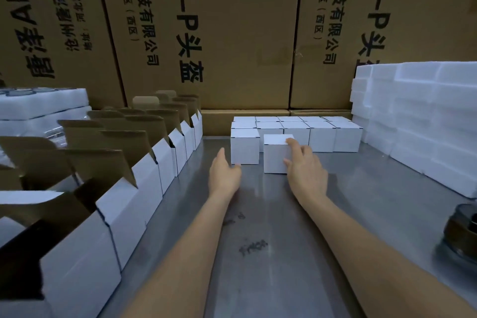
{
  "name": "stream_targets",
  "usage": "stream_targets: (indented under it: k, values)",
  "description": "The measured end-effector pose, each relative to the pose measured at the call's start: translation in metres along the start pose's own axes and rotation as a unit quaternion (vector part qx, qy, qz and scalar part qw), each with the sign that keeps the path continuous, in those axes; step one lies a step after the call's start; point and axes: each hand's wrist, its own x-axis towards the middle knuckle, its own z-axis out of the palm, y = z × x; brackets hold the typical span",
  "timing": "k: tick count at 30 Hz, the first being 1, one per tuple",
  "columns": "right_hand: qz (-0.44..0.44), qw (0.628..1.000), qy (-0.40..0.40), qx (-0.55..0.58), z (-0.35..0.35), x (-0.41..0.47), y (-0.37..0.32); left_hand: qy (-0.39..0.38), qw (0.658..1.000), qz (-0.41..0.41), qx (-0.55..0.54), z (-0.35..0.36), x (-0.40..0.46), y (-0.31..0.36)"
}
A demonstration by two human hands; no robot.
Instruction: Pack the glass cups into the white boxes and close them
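Closed white box (275, 156) is gripped on the bench (271, 253) by curled right-hand fingers (296, 148), left fingers (221, 156) relaxed and empty alongside; alignment beside the packed stack (322, 134) appears required next.

A closed white box (275, 156) stands upright on the metal table (361, 214), just in front of a block of closed white boxes (309, 131) packed edge to edge in rows, with one of that block, the nearest closed box (244, 147), just to its left and a narrow gap between them. Along the left side runs a line of open white boxes (144, 178), side by side, their brown-lined flaps standing up. At far left, glass cups (55, 134) show dimly in stacked white foam trays (44, 102), too blurred to count.
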Motion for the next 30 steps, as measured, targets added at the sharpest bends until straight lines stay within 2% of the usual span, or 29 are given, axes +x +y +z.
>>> stream_targets:
  k: [8, 18, 24, 30]
  values:
    - [-0.018, 0.999, 0.001, -0.050, 0.027, 0.035, 0.006, -0.029, 0.999, 0.020, 0.037, 0.012, 0.042, -0.009]
    - [-0.010, 0.998, -0.005, -0.064, 0.028, 0.040, 0.004, -0.069, 0.995, -0.007, 0.072, 0.011, 0.039, -0.001]
    - [-0.006, 0.998, 0.022, -0.054, 0.010, 0.014, 0.003, -0.019, 0.997, 0.014, 0.069, 0.007, 0.010, 0.007]
    - [0.005, 0.997, -0.032, -0.063, -0.022, -0.032, -0.002, -0.063, 0.994, 0.048, 0.077, -0.001, -0.049, 0.015]
